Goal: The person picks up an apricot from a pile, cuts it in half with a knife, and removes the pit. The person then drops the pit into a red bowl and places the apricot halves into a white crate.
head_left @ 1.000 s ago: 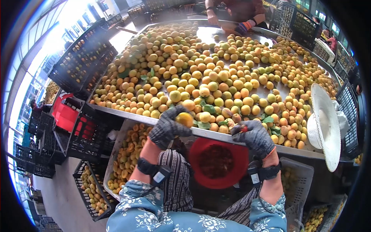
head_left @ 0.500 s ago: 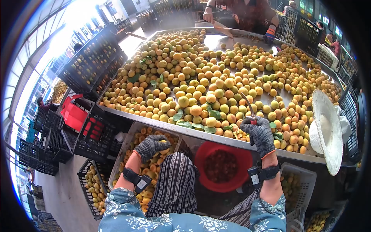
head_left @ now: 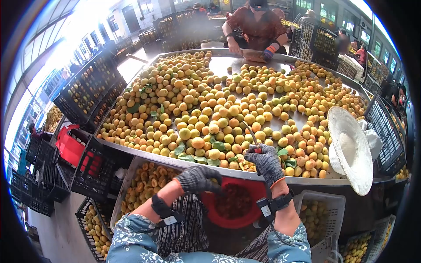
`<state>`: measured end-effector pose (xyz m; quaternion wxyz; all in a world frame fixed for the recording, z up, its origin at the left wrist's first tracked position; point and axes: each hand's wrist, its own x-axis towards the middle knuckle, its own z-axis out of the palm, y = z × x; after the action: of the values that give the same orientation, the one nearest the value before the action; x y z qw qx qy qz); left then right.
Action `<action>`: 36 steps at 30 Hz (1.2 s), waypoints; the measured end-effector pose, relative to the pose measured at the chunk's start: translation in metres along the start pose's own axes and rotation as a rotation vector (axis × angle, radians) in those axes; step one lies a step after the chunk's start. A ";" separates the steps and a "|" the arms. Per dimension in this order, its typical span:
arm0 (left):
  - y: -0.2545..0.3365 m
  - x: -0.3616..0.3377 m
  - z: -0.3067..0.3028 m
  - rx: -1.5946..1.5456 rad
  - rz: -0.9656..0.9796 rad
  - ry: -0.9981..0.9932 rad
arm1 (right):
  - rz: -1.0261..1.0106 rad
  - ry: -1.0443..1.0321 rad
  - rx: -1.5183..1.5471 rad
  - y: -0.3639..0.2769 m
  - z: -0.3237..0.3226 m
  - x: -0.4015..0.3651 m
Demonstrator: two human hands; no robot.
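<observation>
My right hand [head_left: 266, 163], in a grey knit glove, grips a knife [head_left: 251, 136] with a thin curved blade and a red handle part, just over the table's near edge. The fingers of my gloved left hand [head_left: 196, 179] curl round an apricot [head_left: 215, 185], mostly hidden and blurred, beside the red basin [head_left: 260, 189]. Reddish-brown pits or scraps fill the basin's bottom. Apricots [head_left: 193, 127] lie heaped on the metal table [head_left: 131, 151] before me. Left of my knee, opened apricots [head_left: 147, 184] fill a pale crate [head_left: 119, 199].
A straw hat [head_left: 351, 147] leans at the table's right edge. Black crates [head_left: 90, 83] stand at left, with a red object [head_left: 70, 142] on one. A white crate [head_left: 335, 206] sits below right. Across the table, a co-worker [head_left: 254, 28] has both hands near a brown board-like object [head_left: 254, 55].
My left hand has moved right, from above the crate of opened apricots to beside the red basin. The view has tilted up and shifted; my right hand still grips the knife.
</observation>
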<state>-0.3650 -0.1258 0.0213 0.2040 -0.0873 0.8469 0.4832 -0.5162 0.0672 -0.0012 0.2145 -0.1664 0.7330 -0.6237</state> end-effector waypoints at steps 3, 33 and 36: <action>-0.022 -0.020 -0.026 -0.167 0.010 0.101 | -0.050 0.012 -0.037 0.010 -0.003 0.004; -0.058 0.090 -0.070 0.657 -0.096 0.699 | -0.024 -0.026 -0.128 -0.011 0.000 -0.010; -0.058 0.080 -0.070 -0.364 0.055 0.493 | 0.020 -0.055 -0.080 -0.011 0.001 -0.011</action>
<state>-0.4359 -0.2119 -0.0270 -0.0398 -0.2140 0.7726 0.5964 -0.5065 0.0699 0.0110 0.2338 -0.1847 0.7528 -0.5869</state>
